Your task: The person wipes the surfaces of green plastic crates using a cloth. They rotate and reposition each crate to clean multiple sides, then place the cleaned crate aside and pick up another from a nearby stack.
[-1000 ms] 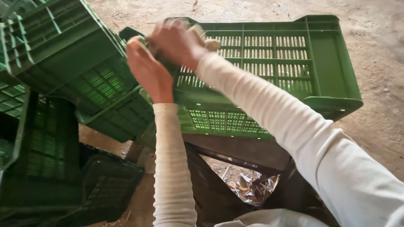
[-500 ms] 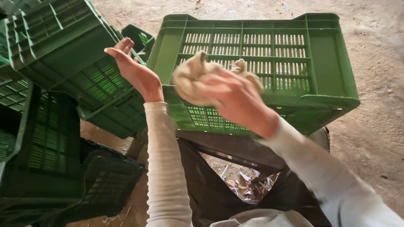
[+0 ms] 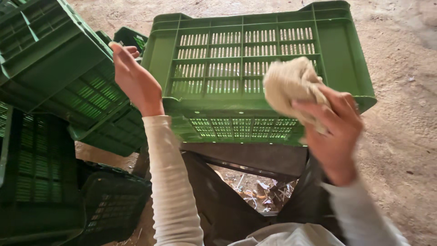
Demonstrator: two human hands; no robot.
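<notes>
A green slatted plastic crate lies tilted in front of me on the dirt ground. My right hand is closed around a crumpled beige cloth, held over the crate's right side. My left hand is raised at the crate's left corner with the palm open and fingers apart, holding nothing. Both arms wear long cream sleeves.
More green crates are stacked and tipped at the left, with darker ones below. A black bag holding scraps and debris sits under the crate near my lap. Bare dirt floor stretches to the right.
Both hands left the crate's far left corner. My right hand swung rightward and nearer with the cloth; my left hand opened and stayed at the left corner.
</notes>
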